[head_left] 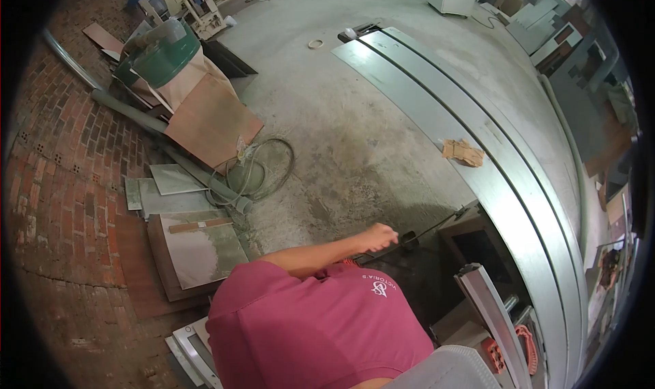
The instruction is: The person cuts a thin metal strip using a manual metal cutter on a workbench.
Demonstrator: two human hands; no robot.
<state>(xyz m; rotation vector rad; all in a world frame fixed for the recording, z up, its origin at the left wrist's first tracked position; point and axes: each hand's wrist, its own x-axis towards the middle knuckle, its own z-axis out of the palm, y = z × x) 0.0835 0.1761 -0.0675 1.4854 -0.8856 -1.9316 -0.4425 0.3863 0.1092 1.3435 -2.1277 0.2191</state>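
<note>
My left hand (380,237) reaches forward from a maroon sleeve, its fingers curled together; anything between them is too small to make out. Below and beyond the hand, a thin dark rod or cable (437,226) slants beside a small black object (409,239). My maroon shirt (307,327) fills the lower middle of the head view. My right hand does not show. To the right of the left hand lies a long grey metal surface (501,198) with dark grooves, bearing a crumpled brown paper piece (464,153).
A coiled hose (292,164) lies on the concrete floor beside leaning boards (215,119) and a green drum (164,58). Stacked panels (198,252) stand near the brick wall (82,184). At the lower right are a metal rail (492,314) and an orange handle (527,344).
</note>
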